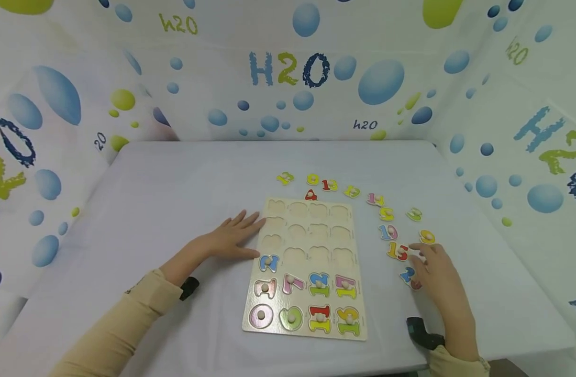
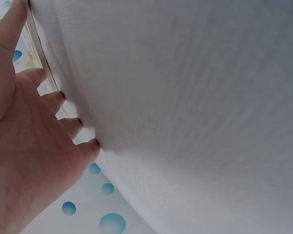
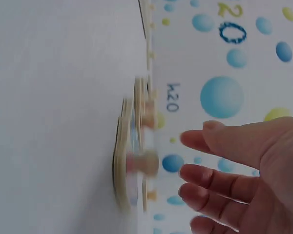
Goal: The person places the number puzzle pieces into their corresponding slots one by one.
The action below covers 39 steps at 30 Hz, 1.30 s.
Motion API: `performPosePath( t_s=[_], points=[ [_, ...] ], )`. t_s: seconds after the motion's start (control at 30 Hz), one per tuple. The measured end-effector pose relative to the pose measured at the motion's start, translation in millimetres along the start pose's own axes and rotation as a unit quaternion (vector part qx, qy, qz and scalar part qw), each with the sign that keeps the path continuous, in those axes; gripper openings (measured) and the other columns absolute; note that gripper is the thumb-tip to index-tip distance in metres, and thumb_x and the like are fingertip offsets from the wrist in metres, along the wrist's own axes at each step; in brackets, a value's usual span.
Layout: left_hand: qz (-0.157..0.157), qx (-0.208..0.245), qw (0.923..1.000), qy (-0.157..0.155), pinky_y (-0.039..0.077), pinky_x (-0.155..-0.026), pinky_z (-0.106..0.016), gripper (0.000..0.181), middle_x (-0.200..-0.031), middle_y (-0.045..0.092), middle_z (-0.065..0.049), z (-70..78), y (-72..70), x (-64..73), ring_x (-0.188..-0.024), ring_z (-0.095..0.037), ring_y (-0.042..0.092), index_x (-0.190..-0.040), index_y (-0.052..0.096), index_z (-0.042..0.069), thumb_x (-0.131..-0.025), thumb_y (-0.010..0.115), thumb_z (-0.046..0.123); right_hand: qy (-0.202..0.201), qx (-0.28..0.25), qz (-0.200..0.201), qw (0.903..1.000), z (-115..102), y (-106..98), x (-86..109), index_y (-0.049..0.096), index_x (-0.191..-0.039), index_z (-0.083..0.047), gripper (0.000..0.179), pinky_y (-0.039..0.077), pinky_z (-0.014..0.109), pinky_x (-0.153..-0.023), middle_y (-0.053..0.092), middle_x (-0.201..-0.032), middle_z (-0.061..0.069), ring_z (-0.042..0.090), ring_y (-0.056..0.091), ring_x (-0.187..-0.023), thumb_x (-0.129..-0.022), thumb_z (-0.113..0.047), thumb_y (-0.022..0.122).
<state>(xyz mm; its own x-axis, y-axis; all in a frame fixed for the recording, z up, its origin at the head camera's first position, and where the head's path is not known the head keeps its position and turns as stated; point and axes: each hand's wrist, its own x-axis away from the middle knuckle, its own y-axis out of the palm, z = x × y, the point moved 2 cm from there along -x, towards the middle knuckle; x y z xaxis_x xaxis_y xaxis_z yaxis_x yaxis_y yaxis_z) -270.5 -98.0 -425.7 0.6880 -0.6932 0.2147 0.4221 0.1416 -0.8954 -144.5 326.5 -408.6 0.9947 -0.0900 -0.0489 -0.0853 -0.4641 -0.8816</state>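
My left hand (image 1: 231, 238) lies with fingers spread on the cloth, its fingertips and thumb touching the left edge of a wooden number puzzle board (image 1: 295, 256). In the left wrist view the fingers (image 2: 53, 100) reach that edge. The board's near rows hold knobbed number pieces, among them a purple 0 (image 1: 261, 315) and a pink 7 (image 1: 292, 284); recesses farther up are bare. My right hand (image 1: 439, 275) hovers with loosely bent fingers beside a 15 piece (image 1: 398, 251) and a blue-numbered piece (image 1: 407, 275), partly hidden. The right wrist view shows the fingers apart from a blurred knob (image 3: 144, 163).
Loose number pieces arc around the board's far and right sides: a red 4 (image 1: 310, 195), a 13 (image 1: 330, 185), a 14 (image 1: 375, 199), a 10 (image 1: 388, 232), a yellow piece (image 1: 427, 236) and several others. White cloth (image 1: 189, 183) covers the table, with a printed curtain (image 1: 222, 68) behind.
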Motion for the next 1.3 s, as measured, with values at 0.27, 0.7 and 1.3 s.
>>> performPosePath(
  t_s=[0.27,0.7,1.3],
  points=[
    [-0.001,0.023,0.9997,0.002,0.003,-0.106,-0.058,0.085,-0.154,0.008,-0.016,-1.6,1.8,1.6,-0.137,-0.04,-0.003,-0.15,0.017,0.01,-0.087,0.06,0.049,0.063,-0.051,-0.11,0.9906,20.2,0.5,17.2,0.057,-0.103,-0.001,0.02,0.041,0.03,-0.052,0.052,-0.066,0.001,0.019,0.047,-0.061,-0.096,-0.019,0.055],
    [0.002,0.004,1.0,-0.008,0.004,-0.106,-0.057,0.084,-0.154,0.008,-0.015,4.3,0.8,4.7,-0.138,-0.038,-0.003,-0.151,0.018,0.012,-0.088,0.059,0.05,-0.01,-0.03,-0.098,0.9947,11.5,9.1,5.7,0.058,-0.089,-0.007,0.008,0.037,0.029,-0.052,0.049,-0.066,-0.001,0.017,0.045,-0.062,-0.087,-0.011,0.065],
    [-0.002,0.013,0.9997,-0.02,0.003,-0.107,-0.056,0.084,-0.154,0.008,-0.015,6.5,-0.8,10.6,-0.138,-0.038,-0.002,-0.151,0.017,0.012,-0.088,0.058,0.05,-0.254,-0.086,-0.127,0.9551,-68.0,16.9,-117.5,0.058,-0.088,-0.004,0.004,0.039,0.025,-0.053,0.05,-0.07,-0.002,0.015,0.044,-0.063,-0.087,-0.002,0.061]
  ],
)
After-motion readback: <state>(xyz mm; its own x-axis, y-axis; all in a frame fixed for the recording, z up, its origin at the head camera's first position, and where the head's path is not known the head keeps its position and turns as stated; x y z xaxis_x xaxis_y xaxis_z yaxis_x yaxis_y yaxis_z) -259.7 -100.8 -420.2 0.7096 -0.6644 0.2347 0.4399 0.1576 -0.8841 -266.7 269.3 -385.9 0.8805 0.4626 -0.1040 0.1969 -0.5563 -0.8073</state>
